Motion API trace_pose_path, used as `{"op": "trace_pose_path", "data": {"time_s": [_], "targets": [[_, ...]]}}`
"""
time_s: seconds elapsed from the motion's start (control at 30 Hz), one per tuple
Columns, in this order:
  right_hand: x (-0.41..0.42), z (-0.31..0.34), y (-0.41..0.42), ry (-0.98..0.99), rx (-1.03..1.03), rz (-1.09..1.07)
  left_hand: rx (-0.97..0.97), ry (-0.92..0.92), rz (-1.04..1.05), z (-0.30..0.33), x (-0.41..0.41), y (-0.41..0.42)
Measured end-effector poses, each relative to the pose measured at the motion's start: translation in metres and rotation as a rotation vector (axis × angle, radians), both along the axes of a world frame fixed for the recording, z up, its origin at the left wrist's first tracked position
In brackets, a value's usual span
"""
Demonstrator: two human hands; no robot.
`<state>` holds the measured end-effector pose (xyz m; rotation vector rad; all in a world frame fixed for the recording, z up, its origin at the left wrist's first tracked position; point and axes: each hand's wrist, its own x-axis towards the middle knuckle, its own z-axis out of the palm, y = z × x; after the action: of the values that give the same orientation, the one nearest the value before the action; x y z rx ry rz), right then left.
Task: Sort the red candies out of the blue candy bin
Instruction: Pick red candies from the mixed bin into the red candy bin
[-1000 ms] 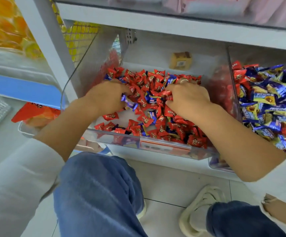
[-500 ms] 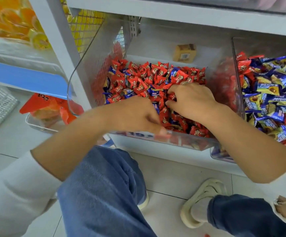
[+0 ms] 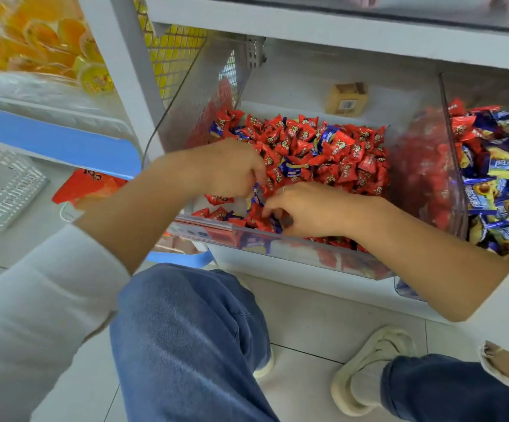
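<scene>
A clear middle bin [image 3: 293, 242] on the bottom shelf holds a heap of red candies [image 3: 341, 153] with a few blue candies [image 3: 290, 169] mixed in. My left hand [image 3: 229, 170] hovers over the bin's front left and pinches a blue candy [image 3: 255, 192] that dangles below its fingers. My right hand [image 3: 306, 208] is at the front of the same bin. Its fingers are curled down into the candies, and what they hold is hidden. The clear right bin [image 3: 452, 166] is full of blue candies [image 3: 497, 184], with some red candies [image 3: 464, 127] at its back left.
A small tan box [image 3: 347, 99] sits at the back of the shelf. On the floor to the left are a grey basket [image 3: 2, 190] and a red packet [image 3: 87, 187]. My knee [image 3: 192, 330] and my slippered foot [image 3: 369, 370] are just below the bins.
My left hand swung to the bin's front edge, then back over the pile's left side. My right hand slid from the middle of the heap down to the front.
</scene>
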<state>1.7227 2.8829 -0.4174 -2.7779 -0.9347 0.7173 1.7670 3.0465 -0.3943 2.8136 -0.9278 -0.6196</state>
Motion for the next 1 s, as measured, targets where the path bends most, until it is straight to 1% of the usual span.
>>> {"op": "trace_pose_path", "data": {"time_s": [0.07, 0.17, 0.2, 0.23, 0.3, 0.37, 0.43, 0.5, 0.57, 0.67, 0.7, 0.8, 0.87, 0.9, 1.0], "targets": [[0.0, -0.006, -0.001, -0.04, -0.064, 0.012, -0.013, 0.042, 0.018, -0.005, 0.001, -0.004], [-0.002, -0.011, -0.003, -0.131, -0.094, -0.015, 0.089, 0.097, 0.01, -0.026, 0.004, -0.005], [-0.001, -0.01, -0.003, -0.167, -0.097, -0.039, 0.103, 0.088, 0.018, -0.03, 0.003, -0.004], [0.0, -0.009, -0.005, -0.211, -0.102, -0.077, 0.111, 0.067, 0.017, -0.031, 0.002, -0.003], [0.003, -0.002, -0.012, -0.272, -0.099, -0.227, 0.101, 0.007, 0.007, -0.029, 0.0, 0.001], [0.008, 0.007, -0.022, -0.309, -0.041, -0.417, 0.084, -0.032, 0.036, -0.023, -0.002, 0.005], [0.01, 0.013, -0.029, -0.298, 0.034, -0.535, -0.001, -0.051, 0.123, -0.016, -0.001, 0.007], [0.007, 0.017, -0.029, -0.239, 0.142, -0.589, -0.078, -0.003, 0.204, -0.009, -0.001, 0.005], [0.001, 0.019, -0.026, -0.165, 0.22, -0.56, -0.056, 0.07, 0.211, -0.006, 0.0, 0.003], [-0.004, 0.013, -0.021, -0.074, 0.157, -0.423, 0.102, 0.182, 0.116, -0.008, -0.003, 0.003], [-0.005, 0.01, -0.02, -0.073, 0.126, -0.381, 0.145, 0.213, 0.088, -0.011, -0.004, 0.005], [-0.005, 0.0, -0.024, -0.235, -0.032, -0.285, 0.185, 0.239, 0.043, -0.021, -0.005, 0.01], [-0.005, -0.006, -0.028, -0.319, -0.181, -0.309, 0.167, 0.251, 0.039, -0.024, -0.005, 0.011], [-0.004, -0.008, -0.03, -0.334, -0.223, -0.349, 0.174, 0.254, 0.033, -0.025, -0.006, 0.01], [0.001, -0.01, -0.032, -0.374, -0.206, -0.47, 0.207, 0.26, 0.0, -0.031, -0.008, 0.007]]}}
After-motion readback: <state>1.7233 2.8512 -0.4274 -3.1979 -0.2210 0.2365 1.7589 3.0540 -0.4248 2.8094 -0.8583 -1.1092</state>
